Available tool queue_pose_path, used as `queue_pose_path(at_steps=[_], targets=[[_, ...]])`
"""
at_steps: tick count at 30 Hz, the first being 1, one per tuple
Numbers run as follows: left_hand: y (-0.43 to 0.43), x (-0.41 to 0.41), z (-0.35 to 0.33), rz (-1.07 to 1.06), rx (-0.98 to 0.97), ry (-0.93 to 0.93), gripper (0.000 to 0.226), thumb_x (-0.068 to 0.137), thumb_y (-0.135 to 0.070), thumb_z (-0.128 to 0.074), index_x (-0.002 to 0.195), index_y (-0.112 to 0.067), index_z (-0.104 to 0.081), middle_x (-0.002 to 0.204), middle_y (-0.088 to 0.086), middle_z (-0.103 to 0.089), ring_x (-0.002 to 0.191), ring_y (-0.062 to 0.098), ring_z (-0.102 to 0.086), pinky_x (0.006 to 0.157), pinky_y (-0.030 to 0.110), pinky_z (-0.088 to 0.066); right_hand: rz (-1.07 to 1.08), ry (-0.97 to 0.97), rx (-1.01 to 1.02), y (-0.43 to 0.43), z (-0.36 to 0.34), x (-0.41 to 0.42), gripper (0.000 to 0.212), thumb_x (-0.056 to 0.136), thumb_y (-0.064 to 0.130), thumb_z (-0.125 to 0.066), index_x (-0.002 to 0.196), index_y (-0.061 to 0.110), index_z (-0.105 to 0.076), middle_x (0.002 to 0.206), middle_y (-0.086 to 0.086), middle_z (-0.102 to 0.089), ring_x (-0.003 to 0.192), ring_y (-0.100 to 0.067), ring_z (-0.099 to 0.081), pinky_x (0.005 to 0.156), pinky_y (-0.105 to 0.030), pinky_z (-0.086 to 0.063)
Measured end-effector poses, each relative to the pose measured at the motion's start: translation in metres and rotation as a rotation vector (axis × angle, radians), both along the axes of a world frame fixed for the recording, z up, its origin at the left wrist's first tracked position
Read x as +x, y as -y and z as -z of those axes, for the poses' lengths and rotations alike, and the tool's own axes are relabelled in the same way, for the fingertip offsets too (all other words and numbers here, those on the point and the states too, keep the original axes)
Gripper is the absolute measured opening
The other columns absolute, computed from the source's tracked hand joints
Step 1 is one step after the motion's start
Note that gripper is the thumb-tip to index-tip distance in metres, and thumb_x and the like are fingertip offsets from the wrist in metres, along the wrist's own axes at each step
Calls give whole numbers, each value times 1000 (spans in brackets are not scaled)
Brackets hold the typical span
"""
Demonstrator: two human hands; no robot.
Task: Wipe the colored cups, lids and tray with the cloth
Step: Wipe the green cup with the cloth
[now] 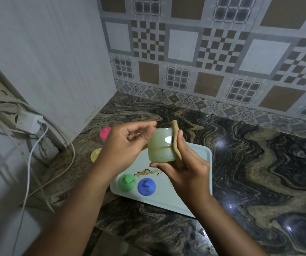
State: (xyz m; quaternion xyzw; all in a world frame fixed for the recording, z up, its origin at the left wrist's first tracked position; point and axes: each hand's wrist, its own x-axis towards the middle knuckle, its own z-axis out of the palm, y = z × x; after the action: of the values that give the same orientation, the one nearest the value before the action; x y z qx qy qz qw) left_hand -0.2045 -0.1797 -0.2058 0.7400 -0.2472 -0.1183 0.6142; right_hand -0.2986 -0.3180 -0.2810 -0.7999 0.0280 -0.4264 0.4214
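You held the cup (160, 145) in the air over the tray (194, 198), your right hand (189, 174) pressing the cloth (175, 139) to its side, thumb under its base. Your left hand (124, 146) curled at its rim, but I could not tell if it gripped. The cup looked like light, stiff, smooth plastic, likely slippery and best held round the body; no writing was readable.

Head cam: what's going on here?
A person is wiping a pale green cup held above the tray. The right hand presses a brown cloth to its side; the left hand is at the rim. A green lid and a blue lid sit on the tray, beside a brown smear.
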Motion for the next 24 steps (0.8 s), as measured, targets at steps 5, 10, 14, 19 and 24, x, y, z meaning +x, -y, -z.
queue_pose_path(at_steps=[5, 10, 14, 19, 24], targets=[[-1, 8, 2, -15, -105, -108, 14, 74, -32, -73, 85, -25, -79, 90, 4, -77, 83, 18, -70, 82, 45, -58, -28, -31, 60, -2, -3, 1, 89, 75, 36, -85, 143, -5, -44, 124, 1, -69, 89, 16, -54, 77, -14, -51], [6, 2, 0, -56, 25, 167, 1, 80, -33, -75, 80, -33, -74, 80, -15, -74, 74, 2, -66, 69, 22, -51, 36, -29, -130, -5, 6, 4, 91, 70, 25, -91, 140, -11, -45, 134, -24, -62, 115, -35, -69, 93, -28, -56], [3, -4, -2, -16, 38, 144, 28, 84, -43, -66, 106, -28, -75, 102, -17, -75, 94, 2, -70, 82, 21, -54, 18, 34, 65, -6, -1, 0, 93, 76, 47, -82, 144, -4, -42, 136, 10, -63, 107, 7, -60, 83, -26, -59], [0, 3, -2, -1, -79, -49, 13, 76, -34, -73, 88, -29, -76, 87, -8, -77, 80, 5, -70, 74, 28, -52, 11, 7, 71, -3, -2, 2, 95, 70, 45, -86, 141, -7, -49, 138, 22, -56, 104, 9, -56, 83, -25, -58], [7, -6, -4, -74, 136, 304, 7, 82, -29, -79, 83, -33, -73, 84, -13, -73, 82, 6, -68, 76, 30, -55, 44, -24, -124, -7, 12, 3, 89, 72, 22, -88, 141, -13, -42, 143, -21, -53, 132, -30, -56, 103, -33, -52]])
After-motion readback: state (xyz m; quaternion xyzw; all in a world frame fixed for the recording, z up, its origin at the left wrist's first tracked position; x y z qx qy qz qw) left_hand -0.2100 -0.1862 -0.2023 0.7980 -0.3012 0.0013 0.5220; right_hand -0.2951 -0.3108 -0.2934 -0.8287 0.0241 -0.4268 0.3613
